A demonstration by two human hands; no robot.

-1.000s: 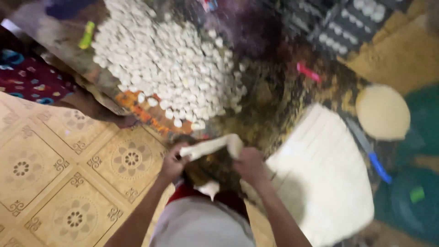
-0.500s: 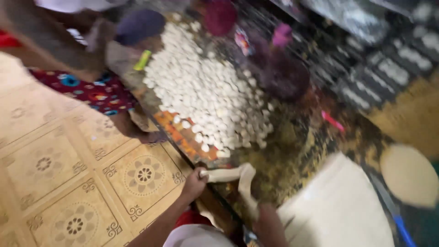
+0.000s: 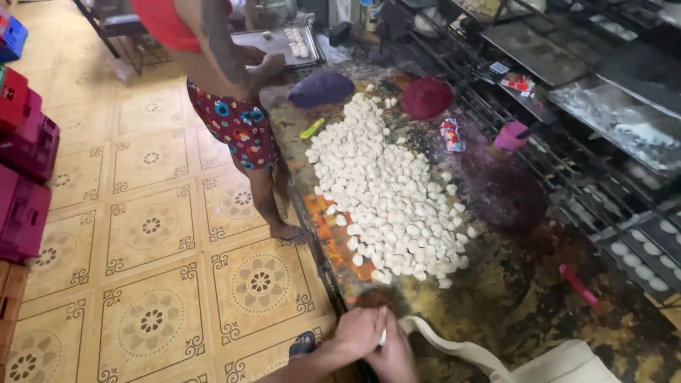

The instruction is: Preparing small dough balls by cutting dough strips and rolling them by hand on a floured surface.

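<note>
My left hand and my right hand are pressed together at the table's near edge. Both close on the end of a long pale strip of dough. The strip runs right across the table to a wider sheet of dough at the bottom edge. Beyond my hands, a large heap of small white dough pieces covers the middle of the dark, floured table.
Another person in red patterned shorts stands at the table's far left side, a hand near a metal tray. On the table lie a green scraper, purple and red lids, and a pink tool. Tray racks stand on the right, red crates on the left.
The view has swung up and away, so the whole heap and the other person now show. My hands have come together at the strip's left end.
</note>
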